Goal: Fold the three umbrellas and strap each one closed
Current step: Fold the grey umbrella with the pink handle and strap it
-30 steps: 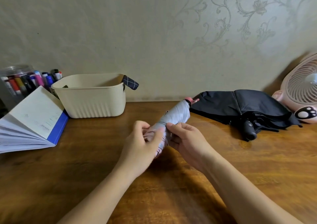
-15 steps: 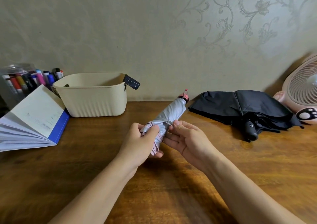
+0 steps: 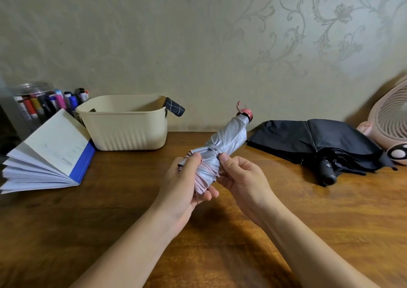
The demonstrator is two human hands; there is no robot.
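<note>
Holding the silver umbrella [image 3: 228, 141] above the tabletop [image 3: 330, 221], just right of the cream basket [image 3: 127, 133], the left hand [image 3: 182, 190] has its grip wrapped round the pink-edged lower folds, while the right hand [image 3: 242, 179] pinches the fabric at the waist, thumb on top. Farther right of the basket the black umbrella [image 3: 308, 140] lies loosely collapsed. A dark checked end [image 3: 176, 109] pokes over the basket's right rim.

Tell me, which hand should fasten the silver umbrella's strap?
Probably the right hand: its thumb rests on the strap, while the left hand grips the silver umbrella lower down, steadying it.
</note>
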